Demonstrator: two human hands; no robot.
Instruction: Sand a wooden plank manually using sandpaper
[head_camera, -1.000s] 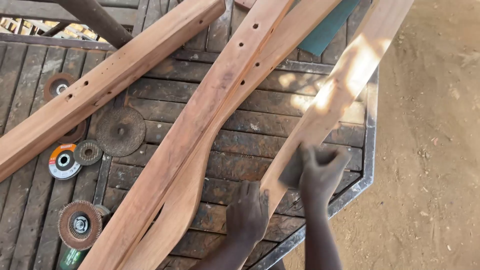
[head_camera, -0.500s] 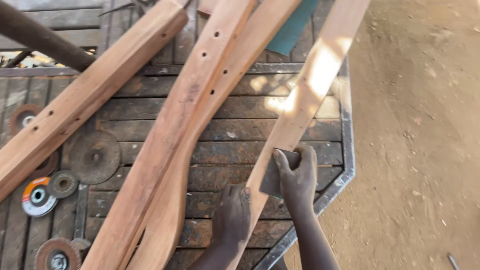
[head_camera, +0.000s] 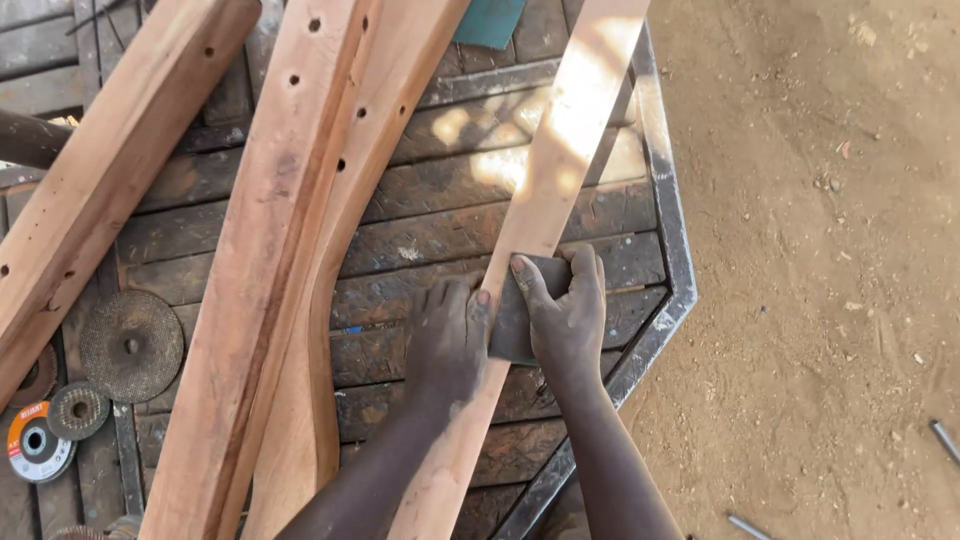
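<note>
The left hand (head_camera: 447, 338) lay flat, open, on the plank (head_camera: 545, 215). Beside it the right hand (head_camera: 567, 312) gripped sandpaper (head_camera: 517, 320) against that plank, which slanted across the table (head_camera: 668, 250). Beyond, discs (head_camera: 130, 345) lay.

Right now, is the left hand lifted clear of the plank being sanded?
No, the left hand lies flat on the plank, pressing it down beside the right hand, which grips the dark sanding pad.
</note>
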